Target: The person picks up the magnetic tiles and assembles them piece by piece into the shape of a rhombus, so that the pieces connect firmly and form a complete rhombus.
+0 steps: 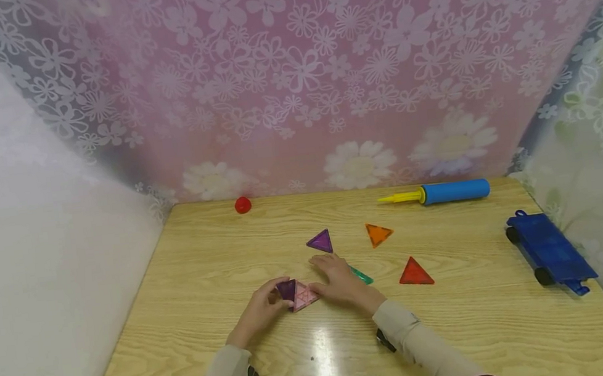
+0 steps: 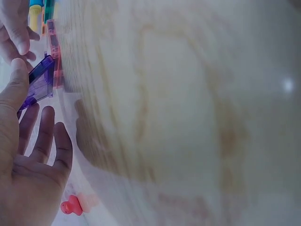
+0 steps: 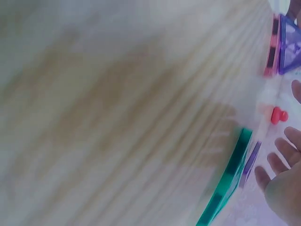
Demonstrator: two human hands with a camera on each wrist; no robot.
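Beside pink tile [image 1: 305, 297], purple triangle [image 1: 287, 289] in half-spread left grip [image 1: 260, 309]

In the head view the right hand [image 1: 341, 278] is covering part of a green tile [image 1: 362, 275], which the right wrist view's bottom edge is cutting off, while the left wrist view is cropping the left hand [image 2: 33, 174].
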